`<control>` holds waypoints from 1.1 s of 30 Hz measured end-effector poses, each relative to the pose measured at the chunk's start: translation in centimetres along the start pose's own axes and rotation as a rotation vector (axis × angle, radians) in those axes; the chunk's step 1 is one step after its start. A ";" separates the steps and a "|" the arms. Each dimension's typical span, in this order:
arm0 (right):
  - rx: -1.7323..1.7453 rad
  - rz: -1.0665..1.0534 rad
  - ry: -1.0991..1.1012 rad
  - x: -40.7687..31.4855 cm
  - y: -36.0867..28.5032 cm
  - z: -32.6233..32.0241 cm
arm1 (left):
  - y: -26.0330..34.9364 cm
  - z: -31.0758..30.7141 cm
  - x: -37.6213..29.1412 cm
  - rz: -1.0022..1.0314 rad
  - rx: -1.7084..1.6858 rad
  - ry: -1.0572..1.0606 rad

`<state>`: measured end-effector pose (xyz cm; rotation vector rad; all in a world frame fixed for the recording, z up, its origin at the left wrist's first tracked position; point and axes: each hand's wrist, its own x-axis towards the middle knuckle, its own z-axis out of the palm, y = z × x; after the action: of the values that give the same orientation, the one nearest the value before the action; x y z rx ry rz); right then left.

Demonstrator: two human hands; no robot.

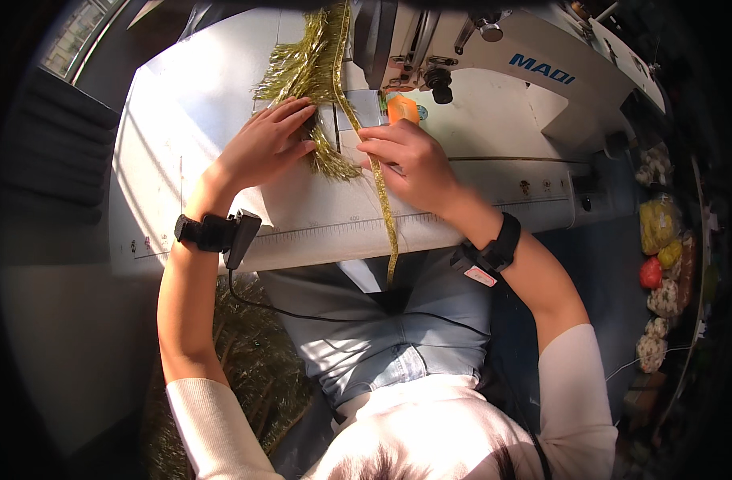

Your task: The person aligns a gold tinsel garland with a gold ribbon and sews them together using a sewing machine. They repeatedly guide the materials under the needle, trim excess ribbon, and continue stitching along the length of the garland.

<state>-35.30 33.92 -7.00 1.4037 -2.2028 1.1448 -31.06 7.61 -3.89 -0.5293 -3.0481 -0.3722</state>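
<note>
A strip of gold-green metallic tinsel fringe [300, 66] lies on the sewing machine table, a glittery gold ribbon [385, 210] along its right edge. My left hand [273, 141] rests flat on the fringe's lower part, thumb apart from the fingers. Some strands [336, 163] come out beneath it towards me. Between its fingertips my right hand [411, 159] has the gold ribbon, whose tail hangs over the table's front edge. Just beyond the right hand are an orange piece [403, 109] and the MAQI sewing machine's needle area [405, 75], partly hidden.
The machine arm [510, 66] spans the upper right. A printed ruler scale [354, 225] runs along the table's front edge. More tinsel fringe [252, 342] is heaped low at my left. A black cable [318, 319] crosses my lap. Bagged coloured materials [659, 225] line the far right.
</note>
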 end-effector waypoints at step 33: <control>1.341 0.890 -0.381 -9.0 -9.5 -2.1 | -2.9 -1.5 15.6 -0.541 -1.279 0.497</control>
<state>-23.16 39.13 -6.71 0.8527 -2.3497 3.3028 -46.78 9.71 -2.12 0.3993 -2.0465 -2.0673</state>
